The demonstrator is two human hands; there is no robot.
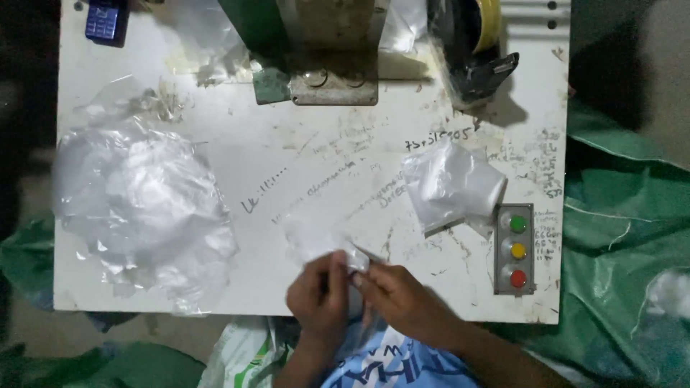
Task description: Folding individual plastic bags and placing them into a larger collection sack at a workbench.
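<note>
At the near edge of a scuffed white table (287,151), my left hand (320,291) and my right hand (399,294) pinch together a small clear plastic bag (316,241). The bag lies flat on the table just beyond my fingers. A crumpled clear plastic bag with white filling (449,187) sits to the right of it, apart from my hands. A large heap of clear plastic bags (140,208) covers the table's left side.
A grey control box with green, yellow and red buttons (515,248) sits at the right front. A green and metal machine base (316,50) stands at the back, a tape dispenser (478,43) beside it, a blue phone (106,20) at the far left. Green sacking (625,215) lies to the right.
</note>
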